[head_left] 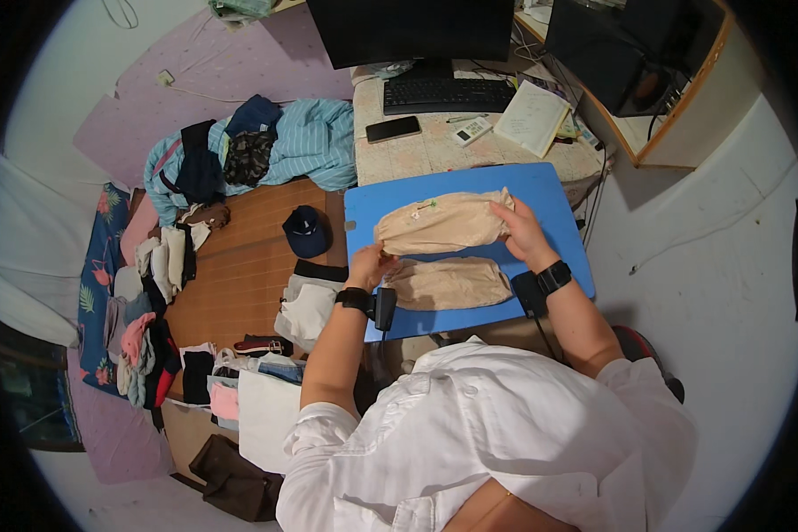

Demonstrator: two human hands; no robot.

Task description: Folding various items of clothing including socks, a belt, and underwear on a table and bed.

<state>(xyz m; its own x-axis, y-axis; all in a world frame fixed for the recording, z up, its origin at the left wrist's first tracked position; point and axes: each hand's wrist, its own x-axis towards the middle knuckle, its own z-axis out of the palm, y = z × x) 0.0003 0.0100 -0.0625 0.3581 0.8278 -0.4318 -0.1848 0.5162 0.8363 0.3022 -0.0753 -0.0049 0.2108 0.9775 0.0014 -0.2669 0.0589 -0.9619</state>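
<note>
Beige cloth sleeve (443,223) spread over the blue surface (541,188): your left hand (370,266) pinches one end, your right hand (525,238) the other, fingers closed on fabric, presumably to hold it flat. Matching sleeve (452,285) lies nearer you, likely for easy reach.

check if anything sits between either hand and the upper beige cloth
Nothing visible: the left hand grips the left end of the upper beige cloth, the right hand its right end. The lower beige cloth lies alongside on the blue board, not in between.
</note>
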